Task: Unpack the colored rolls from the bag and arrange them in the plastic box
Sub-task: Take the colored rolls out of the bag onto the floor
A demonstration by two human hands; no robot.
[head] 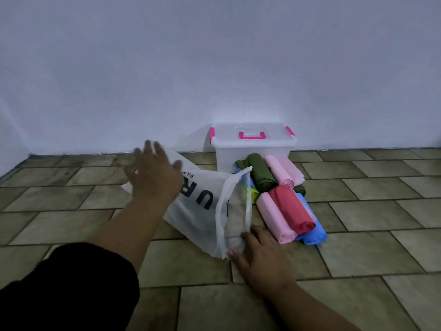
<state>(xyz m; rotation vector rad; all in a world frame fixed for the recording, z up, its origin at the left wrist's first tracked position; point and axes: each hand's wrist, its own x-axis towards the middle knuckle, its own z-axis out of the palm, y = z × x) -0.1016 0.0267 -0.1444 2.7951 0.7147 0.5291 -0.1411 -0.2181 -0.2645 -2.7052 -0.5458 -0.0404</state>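
Head view: the bag (202, 204), one thin, white, half see-through sack with black letters, lies on its side on the tiled floor (358, 247), its mouth gaping toward the rolls. The rolls lie in a loose heap on the floor between the bag's mouth and the plastic box (253, 151), none inside the box. Three pink rolls (274, 218) show, one red roll (293, 211) on top of the near ones, at least one blue roll (312, 225), an olive roll (260, 175) with more olive beside it, and a yellow-green piece (254, 193) half hidden behind the bag. The one clear box stands against the wall (214, 68), lid on, with a pink handle (251, 135) and two pink latches.

The left hand (155, 173), blurred, hovers over the bag with fingers spread, holding nothing. The right hand (260, 256) lies on the floor, fingers fairly straight, tips touching the bag's near edge.
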